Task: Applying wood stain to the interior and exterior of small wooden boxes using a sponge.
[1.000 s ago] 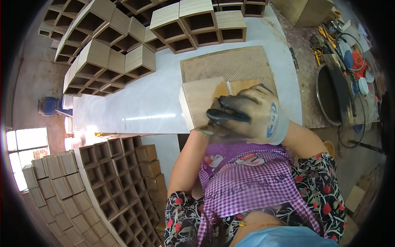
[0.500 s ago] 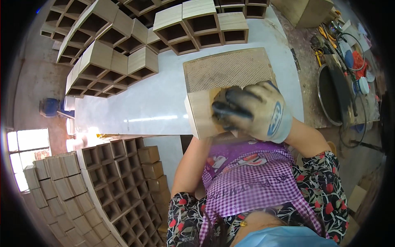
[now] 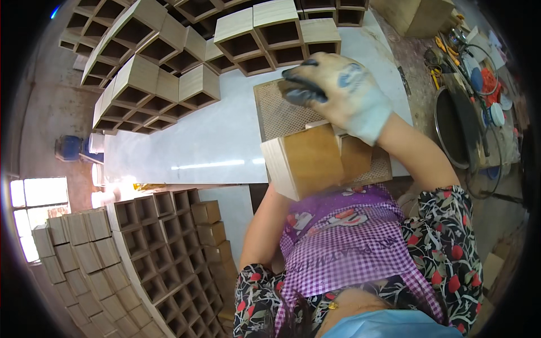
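Note:
A wooden box piece (image 3: 313, 160) with smooth brown faces and a pale wood side is tilted in front of my purple checked apron. My left forearm (image 3: 262, 231) reaches up behind it; the piece hides that hand and its fingers, and it appears to be held from there. Beyond the piece, my right hand (image 3: 332, 93) wears a pale glove with dark fingers. Its fingers are curled over the far part of a perforated tan mat (image 3: 270, 104), apart from the piece. A dark brownish patch shows under the fingertips, too unclear to name.
Joined clusters of open wooden boxes (image 3: 143, 84) line the far and left parts of the pale table (image 3: 186, 149). More stacked boxes (image 3: 163, 242) stand at lower left. To the right are a large dark round tub (image 3: 452, 127), cables and tools.
My right hand has lifted off the wooden piece and moved away toward the far end of the mat. The piece has turned, showing more of its brown faces.

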Motion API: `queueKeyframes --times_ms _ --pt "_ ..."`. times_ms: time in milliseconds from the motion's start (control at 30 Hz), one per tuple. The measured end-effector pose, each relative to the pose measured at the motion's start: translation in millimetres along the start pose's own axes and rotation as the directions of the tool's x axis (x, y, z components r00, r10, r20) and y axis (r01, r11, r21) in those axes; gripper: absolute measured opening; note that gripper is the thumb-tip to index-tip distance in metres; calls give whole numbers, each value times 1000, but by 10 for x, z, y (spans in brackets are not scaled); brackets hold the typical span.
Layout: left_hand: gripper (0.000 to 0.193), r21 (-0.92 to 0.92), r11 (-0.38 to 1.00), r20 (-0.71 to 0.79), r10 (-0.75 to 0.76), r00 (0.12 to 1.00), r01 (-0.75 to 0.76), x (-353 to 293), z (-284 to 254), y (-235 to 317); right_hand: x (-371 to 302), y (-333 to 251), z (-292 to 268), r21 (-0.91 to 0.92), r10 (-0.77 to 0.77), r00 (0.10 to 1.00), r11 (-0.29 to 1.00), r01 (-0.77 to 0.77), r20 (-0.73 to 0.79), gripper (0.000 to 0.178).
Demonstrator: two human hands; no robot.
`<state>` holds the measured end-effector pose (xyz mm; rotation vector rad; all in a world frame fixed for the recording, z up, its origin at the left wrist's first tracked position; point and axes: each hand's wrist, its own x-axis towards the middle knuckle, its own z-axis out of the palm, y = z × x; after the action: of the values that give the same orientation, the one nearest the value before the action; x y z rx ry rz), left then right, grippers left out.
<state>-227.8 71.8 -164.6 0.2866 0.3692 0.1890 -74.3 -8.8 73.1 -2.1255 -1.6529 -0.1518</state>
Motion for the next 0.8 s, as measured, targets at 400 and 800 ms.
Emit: queueKeyframes --times_ms 400,800 --pt "54 34 999 3 -16 1000 15 -56 -72 -38 -1073 -594 -90 -23 -605 792 793 608 82 47" --pt "53 102 995 10 -20 1000 19 56 -71 -146 -1081 124 -96 -100 -62 991 994 50 -122 48"
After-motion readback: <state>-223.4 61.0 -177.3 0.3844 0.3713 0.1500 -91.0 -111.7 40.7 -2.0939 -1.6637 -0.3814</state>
